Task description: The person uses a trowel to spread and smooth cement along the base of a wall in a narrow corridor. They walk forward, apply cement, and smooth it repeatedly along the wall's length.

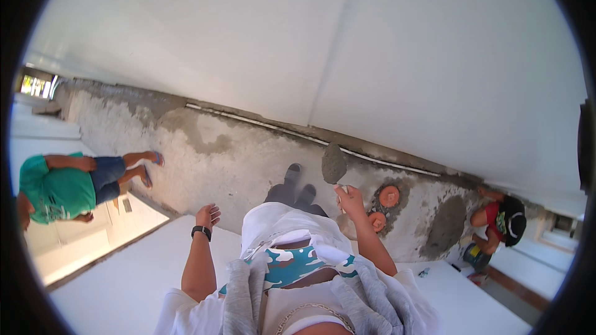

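My right hand [349, 201] is closed around the pale handle of what looks like a trowel [334, 162]. Its blade seems covered with a lump of wet grey mortar and lies over the floor close to the wall; the exact edge between blade and mortar cannot be made out. My left hand [208, 215], below a black wristwatch [202, 231], hangs at my left side with loosely bent fingers apart and nothing in it.
A white pipe [310, 139] runs along the foot of the white wall [267, 37]. Two orange round pieces [389, 196] and a wet grey patch [446, 226] lie on the rough floor [186, 174] to the right. One person [62, 186] stands left; another [496, 220] crouches right by a bucket [475, 257].
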### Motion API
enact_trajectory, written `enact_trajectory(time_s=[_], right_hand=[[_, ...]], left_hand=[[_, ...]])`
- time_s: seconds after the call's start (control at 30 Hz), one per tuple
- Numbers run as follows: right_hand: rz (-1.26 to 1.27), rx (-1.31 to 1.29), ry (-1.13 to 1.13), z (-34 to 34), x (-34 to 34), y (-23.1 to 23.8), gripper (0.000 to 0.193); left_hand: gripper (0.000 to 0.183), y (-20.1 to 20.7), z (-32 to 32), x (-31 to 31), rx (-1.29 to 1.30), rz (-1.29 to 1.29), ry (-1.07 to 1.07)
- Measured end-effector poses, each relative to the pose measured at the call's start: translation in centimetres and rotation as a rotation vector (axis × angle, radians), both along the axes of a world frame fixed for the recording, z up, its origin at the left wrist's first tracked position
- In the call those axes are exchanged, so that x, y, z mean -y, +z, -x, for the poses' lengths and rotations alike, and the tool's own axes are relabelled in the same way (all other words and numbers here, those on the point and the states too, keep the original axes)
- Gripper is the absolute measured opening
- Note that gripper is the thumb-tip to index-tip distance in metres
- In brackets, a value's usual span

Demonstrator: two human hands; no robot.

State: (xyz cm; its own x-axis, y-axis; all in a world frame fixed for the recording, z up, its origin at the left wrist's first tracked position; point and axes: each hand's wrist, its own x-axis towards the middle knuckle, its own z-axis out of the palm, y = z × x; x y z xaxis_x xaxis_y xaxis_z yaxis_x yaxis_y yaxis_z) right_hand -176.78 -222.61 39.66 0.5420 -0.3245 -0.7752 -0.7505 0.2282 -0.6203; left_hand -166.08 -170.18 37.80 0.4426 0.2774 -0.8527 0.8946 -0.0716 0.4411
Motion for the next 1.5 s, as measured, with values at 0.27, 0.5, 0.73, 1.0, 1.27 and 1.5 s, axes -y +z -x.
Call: enact_trajectory(time_s=[0.27, 0.5, 0.73, 1.0, 1.27, 1.5], right_hand=[[0.002, 0.046, 0.535, -15.8, -10.6, 1.0, 0.042], [-0.04, -0.018, 0.74, -32.9, -24.5, 3.0, 0.037], [0.027, 0.0, 0.813, -51.3, -41.5, 4.1, 0.036], [-0.001, 0.081, 0.98, -72.6, -63.1, 5.0, 0.035], [-0.138, 0.073, 1.072, -94.2, -88.9, 4.5, 0.034], [-0.076, 0.066, 1.203, -114.5, -114.2, 3.4, 0.033]], left_hand=[[0.04, -2.3, 15.9, -6.7, -0.139, 0.084, 0.54], [0.037, -5.8, 25.9, -11.4, -0.36, 0.111, 0.903], [0.029, -9.6, 20.6, -21.3, -0.303, 0.223, 0.499], [0.041, 0.7, -7.2, -37.2, 0.043, 0.065, 0.93], [0.038, 0.1, -17.6, -43.7, -0.149, 0.128, 1.108], [0.037, -2.8, -35.1, -52.9, -0.24, 0.236, 1.276]])
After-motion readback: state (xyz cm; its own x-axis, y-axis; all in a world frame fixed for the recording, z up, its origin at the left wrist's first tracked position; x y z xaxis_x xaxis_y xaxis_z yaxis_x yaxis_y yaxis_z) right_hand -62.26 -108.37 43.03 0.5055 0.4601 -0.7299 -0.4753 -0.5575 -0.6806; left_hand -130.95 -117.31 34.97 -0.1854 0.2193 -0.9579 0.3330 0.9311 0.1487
